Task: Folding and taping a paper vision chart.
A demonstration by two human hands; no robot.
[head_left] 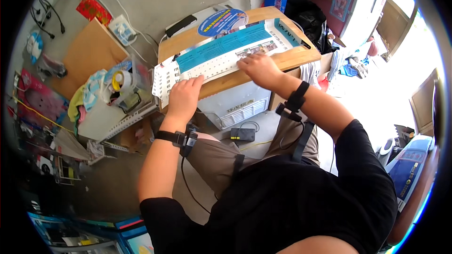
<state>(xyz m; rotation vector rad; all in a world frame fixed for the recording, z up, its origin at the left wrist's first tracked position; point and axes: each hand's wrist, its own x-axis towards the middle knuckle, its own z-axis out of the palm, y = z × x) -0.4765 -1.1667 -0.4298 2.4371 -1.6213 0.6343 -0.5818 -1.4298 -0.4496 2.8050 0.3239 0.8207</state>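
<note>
A long white and teal printed paper sheet [221,47] lies slantwise across a wooden tabletop [296,57]. Rows of small dark marks run along its near side and left end, and its left end reaches the table's edge. My left hand [184,95] rests on the near left part of the sheet, fingers stretched forward and lying over it. Farther right, my right hand [260,69] lies on the sheet's near edge beside small printed pictures, its fingers somewhat bent and pressing down. The undersides of both hands are hidden. Each wrist wears a black strap with a small device.
Behind the sheet are a round blue printed piece [222,22] and a black flat object [181,26]. A white appliance [235,106] stands beneath the tabletop. At left is a cluttered shelf with a clear bin [134,82]; a black pouch [243,134] lies on the floor.
</note>
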